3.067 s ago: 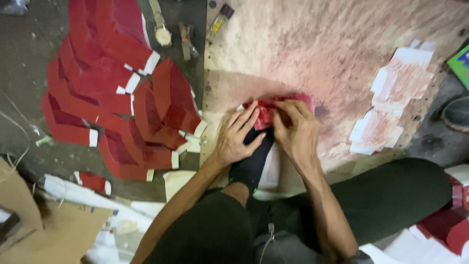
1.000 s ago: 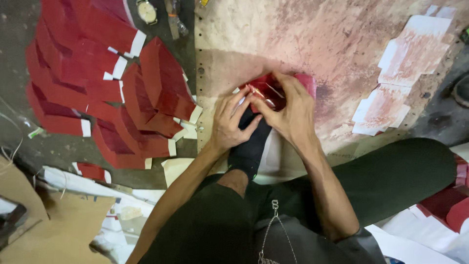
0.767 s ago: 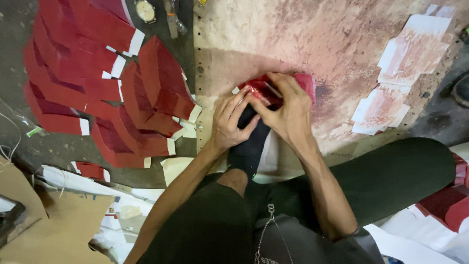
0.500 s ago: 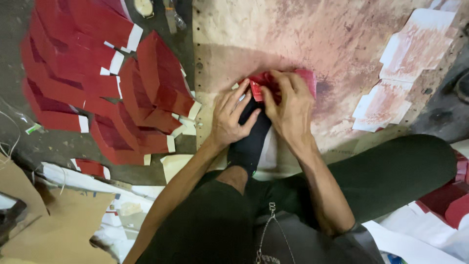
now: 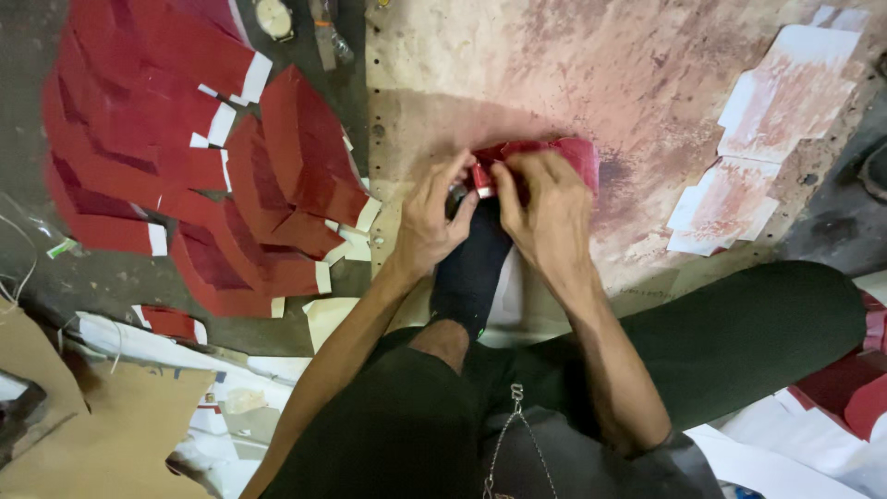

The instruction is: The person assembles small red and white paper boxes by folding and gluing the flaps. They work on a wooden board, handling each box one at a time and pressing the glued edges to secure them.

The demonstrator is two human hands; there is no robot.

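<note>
Both hands are bunched up together over a small piece of red paper (image 5: 540, 152) on the stained board worktop (image 5: 647, 65), right in front of the person's black-socked foot (image 5: 471, 268). The left hand (image 5: 432, 217) has its fingers curled in, with the thumb and first fingers pinching the near left edge of the red paper, where it looks folded or rolled up into a little tube. The right hand (image 5: 545, 208) is curled the same way, fingertips pressed on the same spot, so the two hands touch over the fold. The rest of the red paper pokes out past the right hand's knuckles and lies flat on the board. Can't really tell how many layers are in the fold, the fingers cover most of it.

Off to the left, on the dark floor, there's a big overlapping spread of red paper pieces with white tabs (image 5: 185, 185), fanned out like shingles. On the right side of the board sit a few white sheets smeared pink (image 5: 767, 120), well apart from the hands. A wristwatch (image 5: 273, 17) lies at the top edge, just beside the red spread. Brown cardboard (image 5: 83, 425) is in the lower left corner, and the person's legs in dark trousers fill the bottom.
</note>
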